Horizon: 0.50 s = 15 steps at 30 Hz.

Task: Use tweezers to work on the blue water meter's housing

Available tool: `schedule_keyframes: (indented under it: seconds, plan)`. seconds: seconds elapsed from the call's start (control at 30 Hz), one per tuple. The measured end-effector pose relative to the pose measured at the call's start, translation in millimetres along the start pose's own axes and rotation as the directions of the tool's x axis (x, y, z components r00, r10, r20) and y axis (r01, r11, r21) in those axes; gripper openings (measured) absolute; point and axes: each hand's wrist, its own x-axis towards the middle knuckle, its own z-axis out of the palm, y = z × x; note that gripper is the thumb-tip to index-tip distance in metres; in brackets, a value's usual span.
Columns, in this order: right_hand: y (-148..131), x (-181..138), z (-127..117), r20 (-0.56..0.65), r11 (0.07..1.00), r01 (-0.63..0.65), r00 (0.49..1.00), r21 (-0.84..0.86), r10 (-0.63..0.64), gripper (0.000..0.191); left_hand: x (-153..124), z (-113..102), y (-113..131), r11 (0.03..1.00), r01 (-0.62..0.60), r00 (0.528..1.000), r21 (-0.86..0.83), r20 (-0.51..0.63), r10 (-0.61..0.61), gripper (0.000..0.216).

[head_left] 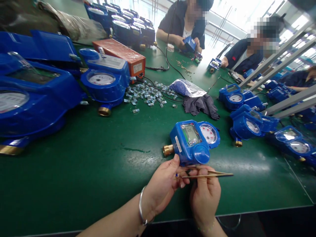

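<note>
Pinched between thumb and forefinger of the right hand (204, 194), a pair of brass tweezers (209, 173) lies almost level, its tips turned toward the left hand (164, 184), whose fingers close on something too small to make out, held right at the tweezer tips. Just beyond both hands, a blue water meter (191, 143) rests flat on the green table (86, 171), its brass inlet (168, 150) facing left and its display upward; the left thumb touches its near edge. A silver bangle (142, 205) circles the left wrist. Farther back sit a scatter of small metal clips (148, 95), a clear plastic bag (186, 88), a dark cloth (201, 105) and more blue meters (105, 84) on either side, while two other people work at the far end of the bench. Work this fine seems to reward a light, steady squeeze on the tweezers, wrists braced near the table edge, and the tiny part kept close over the meter, so a slip drops it onto the mat.
</note>
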Motion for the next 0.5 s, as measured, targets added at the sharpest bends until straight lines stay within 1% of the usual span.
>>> schedule_keyframes:
  seconds: [0.03,0.07,0.13,0.17,0.2,0.23,0.27,0.33,0.43,0.5]
  plan:
    - [0.4,-1.3,-1.1,-0.036,0.994,0.088,0.995,-0.068,-0.091,0.016,-0.3,0.0,0.4,1.0,-0.001,1.0,-0.004,0.002,0.002,0.044]
    - [0.4,-2.2,-2.0,-0.06,0.97,0.187,0.978,-0.153,-0.198,0.013,-0.8,0.1,0.9,1.0,-0.005,1.0,-0.006,0.006,0.005,0.043]
    - [-0.6,-2.9,-3.1,-0.039,0.88,0.365,0.918,-0.305,-0.395,0.011,-1.8,0.3,1.7,1.0,-0.017,1.0,-0.012,0.011,0.017,0.04]
    - [-1.6,-2.7,-3.3,-0.003,0.831,0.428,0.889,-0.354,-0.458,0.01,-2.2,0.4,2.0,1.0,-0.02,1.0,-0.018,0.007,0.02,0.039]
    - [-2.9,-2.4,-3.3,0.035,0.795,0.47,0.867,-0.384,-0.496,0.011,-2.5,0.4,2.2,1.0,-0.02,1.0,-0.024,0.004,0.02,0.038]
    - [-4.4,-2.0,-3.2,0.065,0.775,0.492,0.857,-0.397,-0.511,0.012,-2.6,0.3,2.4,0.999,-0.02,1.0,-0.027,-0.001,0.02,0.037]
    - [-6.1,-1.6,-3.2,0.084,0.768,0.498,0.856,-0.402,-0.511,0.013,-2.6,0.3,2.4,0.999,-0.02,1.0,-0.03,-0.004,0.02,0.037]
    - [-8.7,-0.9,-3.7,0.081,0.792,0.455,0.882,-0.406,-0.465,0.013,-2.3,0.3,2.5,0.999,-0.008,1.0,-0.031,0.005,0.008,0.037]
    - [-8.5,0.5,-4.6,0.025,0.882,0.303,0.948,-0.359,-0.316,0.013,-1.7,1.2,2.8,1.0,-0.003,1.0,-0.03,0.024,0.004,0.036]
    - [-5.8,1.5,-3.7,-0.015,0.947,0.183,0.981,-0.265,-0.194,0.016,-1.6,2.1,2.9,1.0,-0.002,0.999,-0.029,0.032,0.003,0.036]
